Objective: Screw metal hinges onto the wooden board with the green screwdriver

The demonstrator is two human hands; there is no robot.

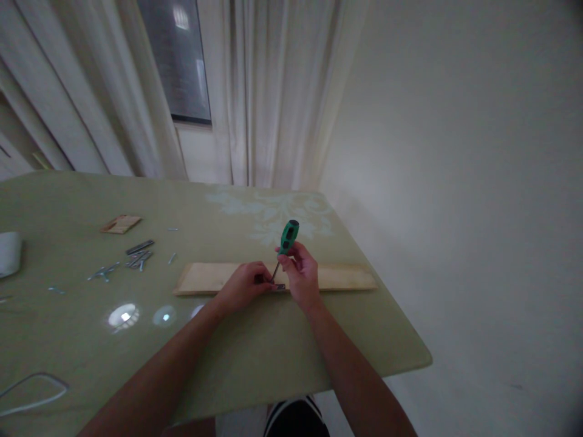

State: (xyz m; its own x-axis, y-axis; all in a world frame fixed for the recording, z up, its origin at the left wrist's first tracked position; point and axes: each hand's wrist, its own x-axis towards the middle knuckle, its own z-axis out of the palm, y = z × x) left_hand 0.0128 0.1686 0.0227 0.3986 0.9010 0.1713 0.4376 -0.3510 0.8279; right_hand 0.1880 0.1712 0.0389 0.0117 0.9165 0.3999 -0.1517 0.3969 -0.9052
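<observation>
A long pale wooden board [346, 278] lies flat across the table in front of me. My right hand [301, 272] grips a screwdriver [288, 237] with a green and black handle, its shaft slanting down to the left toward the board's near edge. Close to the tip, my left hand [248, 282] rests on the board with its fingers pinched together; whatever they hold is too small to make out. A small dark metal hinge [279, 287] sits at the near edge of the board, just right of the left fingertips.
Left of the board lie several metal hinges [139, 247] and loose screws [104, 272]. A small wooden piece [121, 224] is farther back. A white object [9, 254] stands at the left edge, with a pale loop of cord [40, 400] nearer. A wall borders the table's right side.
</observation>
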